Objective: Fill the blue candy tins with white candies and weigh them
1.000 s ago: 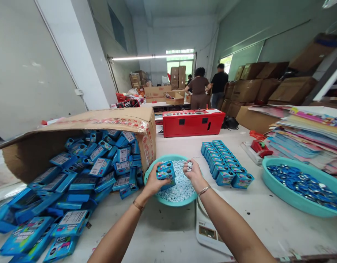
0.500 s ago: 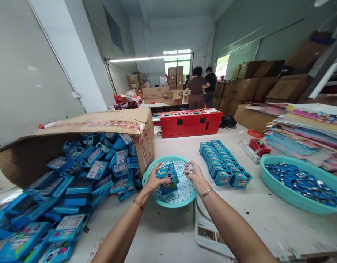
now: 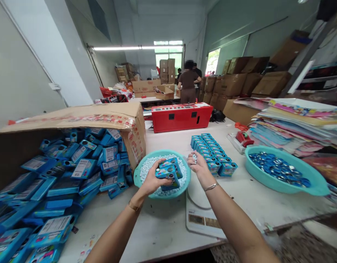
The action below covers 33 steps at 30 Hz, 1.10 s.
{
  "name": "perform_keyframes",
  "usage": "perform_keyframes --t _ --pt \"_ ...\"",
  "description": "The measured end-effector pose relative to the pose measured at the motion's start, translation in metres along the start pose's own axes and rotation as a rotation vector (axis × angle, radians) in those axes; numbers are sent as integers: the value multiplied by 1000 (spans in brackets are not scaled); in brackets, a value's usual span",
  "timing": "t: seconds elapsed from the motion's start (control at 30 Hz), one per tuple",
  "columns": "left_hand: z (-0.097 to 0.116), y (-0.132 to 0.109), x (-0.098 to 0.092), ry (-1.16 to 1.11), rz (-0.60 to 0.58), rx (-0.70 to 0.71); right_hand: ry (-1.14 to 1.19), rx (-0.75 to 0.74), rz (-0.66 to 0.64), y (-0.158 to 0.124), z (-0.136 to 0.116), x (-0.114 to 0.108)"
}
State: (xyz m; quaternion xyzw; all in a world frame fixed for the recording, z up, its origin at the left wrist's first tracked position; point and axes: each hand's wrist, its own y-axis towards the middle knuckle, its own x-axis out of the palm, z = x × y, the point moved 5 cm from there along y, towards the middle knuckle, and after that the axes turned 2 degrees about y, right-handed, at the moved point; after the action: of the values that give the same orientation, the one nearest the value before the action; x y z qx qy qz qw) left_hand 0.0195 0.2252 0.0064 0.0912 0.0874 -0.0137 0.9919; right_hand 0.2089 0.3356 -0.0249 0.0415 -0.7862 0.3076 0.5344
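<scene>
My left hand (image 3: 150,181) is closed around two small blue printed boxes (image 3: 170,179), held side by side over a turquoise basin (image 3: 164,196). Dark round openings show on the boxes' tops. Small white pellets (image 3: 148,165) fill the basin. Just right of the basin rim, my right hand (image 3: 200,170) is turned palm up, its fingers curled around several white pellets (image 3: 194,157). Below that hand and forearm lies a white scale (image 3: 194,209), partly covered by the arm. Behind the hand stand rows of blue boxes (image 3: 228,168).
A tipped carton (image 3: 134,126) spills many blue boxes (image 3: 83,168) on the left. On the right, a second turquoise basin (image 3: 269,182) holds blue and silvery lids. A red machine (image 3: 182,118) and a red tape dispenser (image 3: 243,138) stand behind. Co-workers (image 3: 188,82) are farther back.
The boxes in my left hand have tipped so their top openings show more. My right hand has moved away from the basin, toward the boxes in rows. The view has swung right.
</scene>
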Motion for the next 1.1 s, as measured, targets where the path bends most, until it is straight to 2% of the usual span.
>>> perform_keyframes --t 0.1,0.23,0.37,0.47,0.63,0.83,0.97,1.1 --pt "10 -1 37 -76 -62 -11 50 -80 -69 -24 -38 -17" --pt "4 -3 96 -156 -128 -56 70 -185 -182 -56 -78 -55" --pt "-16 -7 142 -50 -120 -37 90 -215 -177 -71 -89 -100" --pt "-33 -7 161 30 -115 -30 69 -208 -149 -72 -88 -126" --pt "-48 -6 161 104 -127 -30 117 -214 -120 -67 -84 -150" --pt "-49 -14 153 109 -227 -4 115 -217 -154 -63 -74 -155" --pt "-45 -34 142 68 -219 -17 105 -204 -95 -69 -71 -154" --pt "-44 -68 111 68 -147 -25 91 -209 -44 -83 -76 -154"
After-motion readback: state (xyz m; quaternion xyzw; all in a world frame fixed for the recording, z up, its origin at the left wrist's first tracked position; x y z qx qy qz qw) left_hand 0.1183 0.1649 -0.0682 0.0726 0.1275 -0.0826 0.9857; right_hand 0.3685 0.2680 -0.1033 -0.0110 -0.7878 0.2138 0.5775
